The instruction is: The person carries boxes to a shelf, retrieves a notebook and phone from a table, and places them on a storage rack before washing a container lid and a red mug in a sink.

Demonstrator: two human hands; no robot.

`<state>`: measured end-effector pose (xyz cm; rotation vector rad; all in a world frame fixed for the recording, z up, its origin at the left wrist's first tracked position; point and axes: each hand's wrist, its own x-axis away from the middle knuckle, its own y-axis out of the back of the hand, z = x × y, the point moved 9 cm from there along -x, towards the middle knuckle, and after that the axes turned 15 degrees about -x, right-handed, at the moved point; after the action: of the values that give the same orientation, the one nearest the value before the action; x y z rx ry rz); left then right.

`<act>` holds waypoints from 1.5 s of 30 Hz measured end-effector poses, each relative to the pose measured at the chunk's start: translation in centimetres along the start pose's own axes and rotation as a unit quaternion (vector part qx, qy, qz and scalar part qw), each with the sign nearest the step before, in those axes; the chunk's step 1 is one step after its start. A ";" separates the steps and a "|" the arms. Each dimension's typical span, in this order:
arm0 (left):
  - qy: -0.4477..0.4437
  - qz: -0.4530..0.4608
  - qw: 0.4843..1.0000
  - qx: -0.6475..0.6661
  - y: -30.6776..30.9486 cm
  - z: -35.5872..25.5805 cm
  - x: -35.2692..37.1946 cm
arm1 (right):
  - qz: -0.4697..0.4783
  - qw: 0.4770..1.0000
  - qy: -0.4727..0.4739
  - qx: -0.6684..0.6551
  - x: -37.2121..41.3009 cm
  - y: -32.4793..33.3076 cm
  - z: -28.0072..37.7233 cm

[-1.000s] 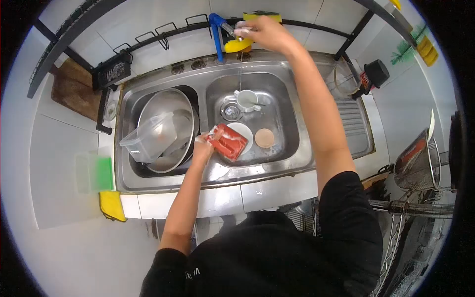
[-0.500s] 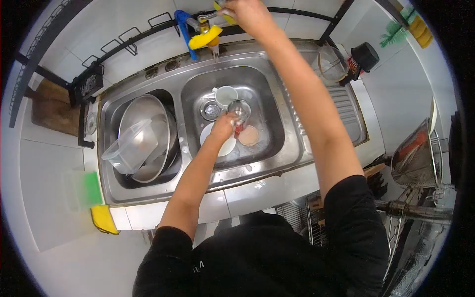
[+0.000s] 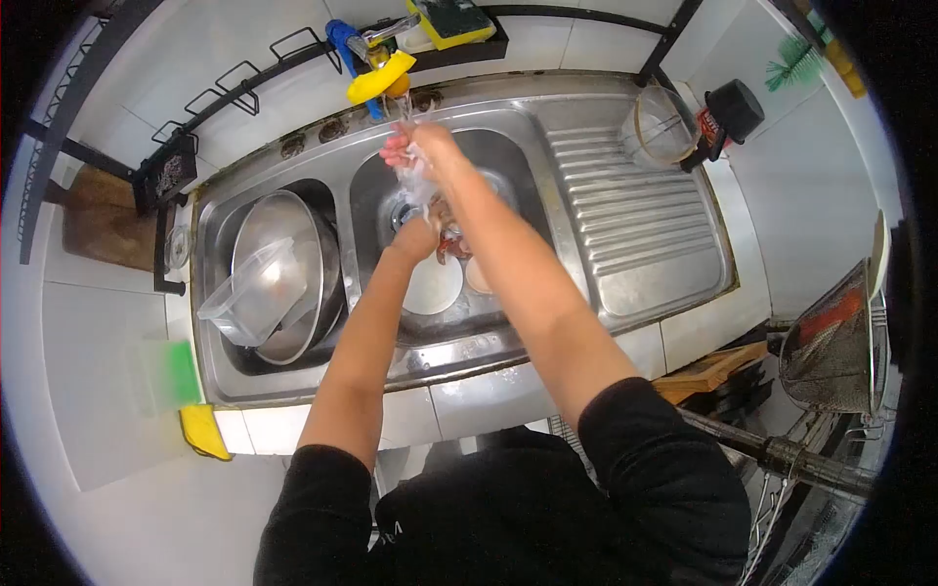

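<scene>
Over the right sink basin (image 3: 547, 220), my right hand (image 3: 422, 151) is under the running tap (image 3: 376, 61), fingers spread and water splashing over them. My left hand (image 3: 418, 239) is lower in the basin, curled round a glass that my right forearm and the splashing water mostly hide. Something reddish (image 3: 451, 246) shows beside its fingers. Under my left hand lies a white plate (image 3: 433, 288). A pale round piece (image 3: 477, 276) is partly covered by my right forearm. Another small metallic or glass item (image 3: 401, 213) shows at the left, partly hidden.
In the left basin a large metal bowl (image 3: 327, 244) holds a clear plastic container (image 3: 249, 303). A ribbed drainboard (image 3: 635, 225) is on the right, with a clear jug (image 3: 660, 127) at its back. A sponge (image 3: 454, 21) sits on the rack behind the tap.
My right hand has come down from the tap's lever area into the water stream. My left hand has shifted slightly left and up. The white mug is now hidden.
</scene>
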<state>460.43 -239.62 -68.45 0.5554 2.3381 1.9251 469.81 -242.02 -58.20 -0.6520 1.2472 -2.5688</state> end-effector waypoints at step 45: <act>0.110 -0.287 0.897 0.319 14.3 6.3 -3.6 | -0.156 0.983 0.065 0.074 -0.2 5.6 1.5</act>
<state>468.86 -232.68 -56.72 -0.3452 2.8195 0.9913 470.67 -246.44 -61.79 -0.7068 1.0482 -2.9693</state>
